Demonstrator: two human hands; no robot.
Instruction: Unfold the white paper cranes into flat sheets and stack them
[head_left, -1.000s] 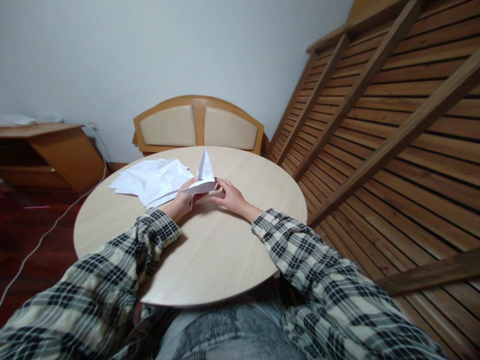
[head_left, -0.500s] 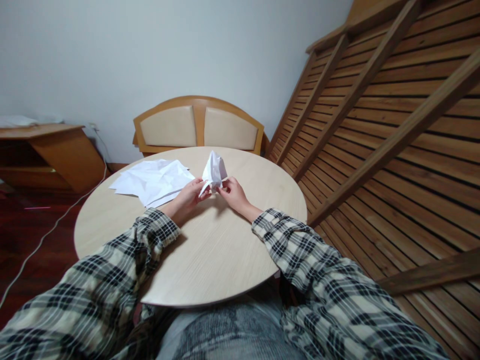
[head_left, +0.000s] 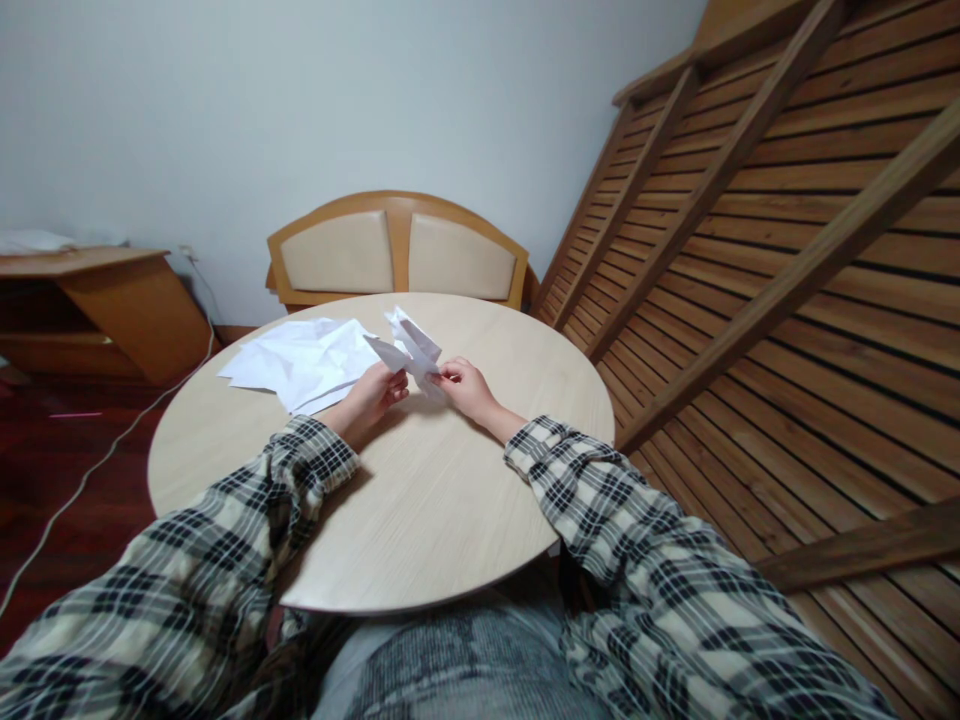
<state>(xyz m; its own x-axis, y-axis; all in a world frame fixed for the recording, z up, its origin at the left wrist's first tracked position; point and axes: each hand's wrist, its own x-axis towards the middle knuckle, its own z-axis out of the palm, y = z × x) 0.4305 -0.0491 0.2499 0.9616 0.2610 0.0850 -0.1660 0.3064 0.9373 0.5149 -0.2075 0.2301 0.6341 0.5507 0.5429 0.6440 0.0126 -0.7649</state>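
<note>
White folded paper (head_left: 418, 346), white sheets (head_left: 300, 358) at ten o'clock on a beige wood-grain tabletop (head_left: 450, 485), black-and-cream plaid sleeves (head_left: 191, 555), brown wooden slats (head_left: 720, 262)

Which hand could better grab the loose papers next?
Probably the left hand: it is right beside the loose papers, while the right hand is farther away, pinching the folded paper.

A pale bluish wall (head_left: 450, 100) stands behind an arched, cream-panelled wooden headboard (head_left: 400, 245). Brown slatted timber framework (head_left: 750, 325) fills the right; dark-red floor (head_left: 45, 455) shows left.
</note>
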